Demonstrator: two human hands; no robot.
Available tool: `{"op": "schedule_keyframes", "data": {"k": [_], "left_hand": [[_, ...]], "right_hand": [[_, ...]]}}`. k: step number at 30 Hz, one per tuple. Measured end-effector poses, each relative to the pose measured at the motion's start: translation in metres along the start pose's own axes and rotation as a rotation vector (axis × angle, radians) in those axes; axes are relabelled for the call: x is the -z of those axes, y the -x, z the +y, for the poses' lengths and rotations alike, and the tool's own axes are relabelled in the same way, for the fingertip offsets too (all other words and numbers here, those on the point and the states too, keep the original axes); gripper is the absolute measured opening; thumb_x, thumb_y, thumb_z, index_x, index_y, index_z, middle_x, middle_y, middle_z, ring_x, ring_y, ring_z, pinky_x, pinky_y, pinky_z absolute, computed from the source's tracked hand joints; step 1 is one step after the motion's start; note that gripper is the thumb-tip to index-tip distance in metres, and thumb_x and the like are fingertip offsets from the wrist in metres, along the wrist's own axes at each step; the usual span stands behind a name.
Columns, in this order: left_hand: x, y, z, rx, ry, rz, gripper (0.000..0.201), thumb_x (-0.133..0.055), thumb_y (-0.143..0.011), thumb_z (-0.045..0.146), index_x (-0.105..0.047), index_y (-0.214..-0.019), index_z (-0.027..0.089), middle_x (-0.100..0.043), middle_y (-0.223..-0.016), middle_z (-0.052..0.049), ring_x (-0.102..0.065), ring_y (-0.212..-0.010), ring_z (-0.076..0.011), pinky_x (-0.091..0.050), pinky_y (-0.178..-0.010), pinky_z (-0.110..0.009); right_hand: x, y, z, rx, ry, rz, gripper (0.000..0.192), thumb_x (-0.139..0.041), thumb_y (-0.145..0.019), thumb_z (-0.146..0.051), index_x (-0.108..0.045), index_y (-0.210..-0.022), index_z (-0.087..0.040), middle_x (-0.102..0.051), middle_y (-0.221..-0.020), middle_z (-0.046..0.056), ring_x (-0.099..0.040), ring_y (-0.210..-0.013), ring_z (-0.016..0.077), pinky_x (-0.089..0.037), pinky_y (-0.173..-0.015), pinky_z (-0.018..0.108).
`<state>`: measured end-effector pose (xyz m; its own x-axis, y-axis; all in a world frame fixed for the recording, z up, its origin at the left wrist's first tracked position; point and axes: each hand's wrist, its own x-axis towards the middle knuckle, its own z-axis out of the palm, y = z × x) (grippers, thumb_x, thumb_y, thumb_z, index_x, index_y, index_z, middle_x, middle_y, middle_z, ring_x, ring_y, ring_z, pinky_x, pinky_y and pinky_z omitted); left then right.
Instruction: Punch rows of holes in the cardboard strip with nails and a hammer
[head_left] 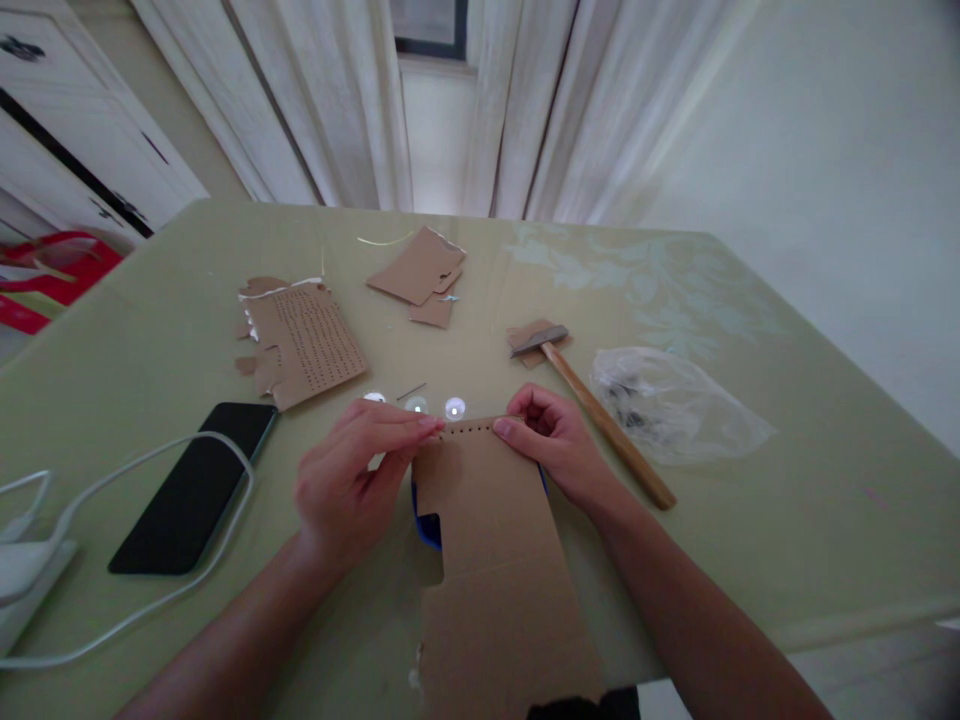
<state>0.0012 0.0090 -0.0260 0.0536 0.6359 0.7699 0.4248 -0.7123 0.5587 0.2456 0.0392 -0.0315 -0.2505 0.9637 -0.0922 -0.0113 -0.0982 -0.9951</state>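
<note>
Two bare hands, lower centre of frame
Left hand [346,487] and right hand [551,441]: fingertips pinched, facing each other; forearms enter from bottom edge.

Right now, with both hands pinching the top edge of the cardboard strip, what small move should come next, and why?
Probably the right hand lets go and reaches for the hammer beside it. The cardboard strip already shows a row of holes along its top edge, which stops short of the right fingers, while the left hand steadies the other end.
</note>
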Motion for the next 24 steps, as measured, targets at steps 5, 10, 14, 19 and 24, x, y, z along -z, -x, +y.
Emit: {"op": "schedule_keyframes", "data": {"k": [5,10,14,19,24], "left_hand": [[0.0005,0.0001,0.0013,-0.002,-0.006,0.005,0.024,-0.076,-0.096,0.001,-0.081,-0.106,0.023,-0.087,-0.096,-0.001,-0.082,-0.086,-0.0158,-0.066,-0.079,-0.029],[0.0011,-0.0004,0.0020,-0.006,-0.009,0.005,0.027,-0.076,-0.095,-0.002,-0.080,-0.107,0.022,-0.087,-0.097,-0.001,-0.081,-0.088,-0.0151,-0.065,-0.080,-0.028],[0.0011,-0.0003,0.0018,-0.007,-0.028,0.004,0.026,-0.076,-0.095,-0.002,-0.080,-0.106,0.021,-0.087,-0.098,-0.001,-0.081,-0.088,-0.0145,-0.065,-0.080,-0.027],[0.0002,0.0000,0.0005,-0.026,-0.026,0.021,0.026,-0.077,-0.093,-0.003,-0.080,-0.105,0.020,-0.087,-0.096,-0.001,-0.081,-0.087,-0.0137,-0.064,-0.079,-0.026],[-0.0007,0.0004,0.0000,-0.027,-0.009,0.014,0.026,-0.076,-0.094,-0.003,-0.080,-0.106,0.020,-0.087,-0.096,-0.001,-0.081,-0.089,-0.0140,-0.065,-0.080,-0.026]], "right_hand": [[0.0003,0.0002,-0.0009,-0.003,0.007,-0.003,0.046,-0.093,-0.083,-0.054,-0.060,-0.081,-0.022,-0.053,-0.070,-0.004,-0.042,-0.062,0.0122,-0.028,-0.055,0.026],[0.0001,0.0003,-0.0036,0.004,0.022,0.005,0.046,-0.093,-0.082,-0.055,-0.060,-0.080,-0.023,-0.053,-0.070,-0.004,-0.043,-0.062,0.0127,-0.030,-0.055,0.026],[-0.0003,0.0006,-0.0039,0.005,0.021,0.004,0.045,-0.092,-0.083,-0.054,-0.060,-0.080,-0.023,-0.053,-0.069,-0.005,-0.042,-0.061,0.0126,-0.029,-0.055,0.027],[-0.0006,0.0013,-0.0046,0.003,0.027,0.004,0.045,-0.092,-0.083,-0.055,-0.060,-0.080,-0.023,-0.053,-0.069,-0.004,-0.043,-0.061,0.0128,-0.030,-0.055,0.027],[-0.0009,0.0012,-0.0052,0.002,0.035,0.013,0.046,-0.092,-0.083,-0.055,-0.060,-0.080,-0.023,-0.054,-0.070,-0.004,-0.043,-0.062,0.0131,-0.030,-0.056,0.027]]}}
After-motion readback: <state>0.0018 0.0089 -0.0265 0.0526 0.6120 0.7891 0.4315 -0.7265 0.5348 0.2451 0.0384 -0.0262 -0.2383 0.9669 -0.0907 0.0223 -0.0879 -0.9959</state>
